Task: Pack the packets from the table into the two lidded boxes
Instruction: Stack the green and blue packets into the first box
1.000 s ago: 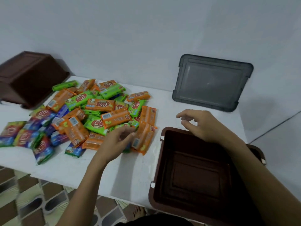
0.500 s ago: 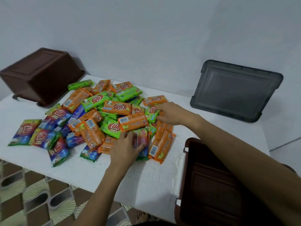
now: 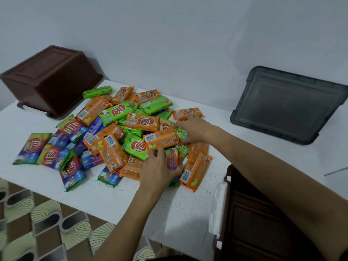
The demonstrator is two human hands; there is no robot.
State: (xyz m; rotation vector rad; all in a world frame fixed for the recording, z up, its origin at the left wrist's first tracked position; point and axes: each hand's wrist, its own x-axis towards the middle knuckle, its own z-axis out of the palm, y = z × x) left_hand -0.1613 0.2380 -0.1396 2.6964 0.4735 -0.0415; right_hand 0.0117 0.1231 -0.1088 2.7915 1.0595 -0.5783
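gathering step: left grip [image 3: 160,169] clasps packets [image 3: 141,121] from the heap, right grip [image 3: 194,131] just beyond it curls over more; next calls for lifting both handfuls into the open box [image 3: 263,219], nearer and right of both grips

Dim, even indoor light with a cool grey cast, and wide-angle bending toward the frame edges.
The white tabletop [image 3: 169,210] is the brightest surface and shows no hard glare; a faint, soft-edged shadow lies near its front edge. The packets [image 3: 140,121] give only a dull sheen, and their print is sharp at centre. The brown box [image 3: 263,223] at lower right sinks into murky shadow. The patterned floor [image 3: 37,223] is smeared and soft. The wall [image 3: 188,34] is flat, slightly noisy grey.
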